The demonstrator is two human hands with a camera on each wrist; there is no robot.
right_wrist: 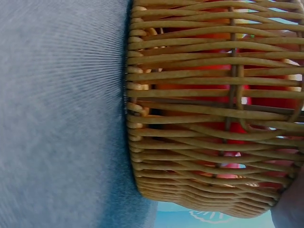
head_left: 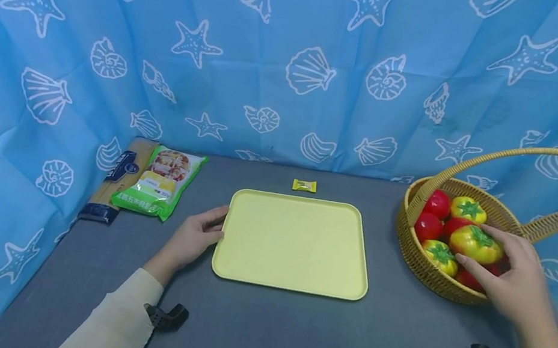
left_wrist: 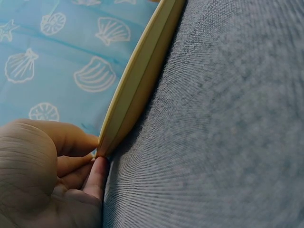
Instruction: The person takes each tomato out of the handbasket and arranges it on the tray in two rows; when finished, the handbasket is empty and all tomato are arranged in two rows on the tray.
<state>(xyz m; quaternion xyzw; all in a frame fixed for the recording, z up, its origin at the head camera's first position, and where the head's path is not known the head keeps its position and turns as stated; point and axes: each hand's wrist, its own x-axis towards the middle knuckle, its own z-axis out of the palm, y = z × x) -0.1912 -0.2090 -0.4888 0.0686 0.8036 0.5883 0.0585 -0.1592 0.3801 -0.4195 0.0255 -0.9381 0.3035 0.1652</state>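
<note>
A pale yellow rectangular tray (head_left: 295, 243) lies on the dark grey table. My left hand (head_left: 196, 238) is at its left edge; in the left wrist view the fingers and thumb (left_wrist: 71, 137) pinch the rim. On the right, my right hand (head_left: 512, 275) reaches into a woven basket (head_left: 428, 270) and grips a yellow tomato-like fruit (head_left: 476, 244) with a green leafy top, thumb on the near side and fingers on the far side. Under and around it lie red fruits (head_left: 428, 227) and other yellow ones (head_left: 468, 209). The right wrist view shows mostly the basket's side (right_wrist: 190, 109), hiding the grasp.
Beyond the tray lies a small yellow wrapped packet (head_left: 304, 186). A green food bag (head_left: 159, 182) rests against a brown package (head_left: 116, 181) at the left. The basket's tall handle (head_left: 524, 150) arches beside my right hand. A blue shell-patterned curtain (head_left: 274, 64) hangs behind.
</note>
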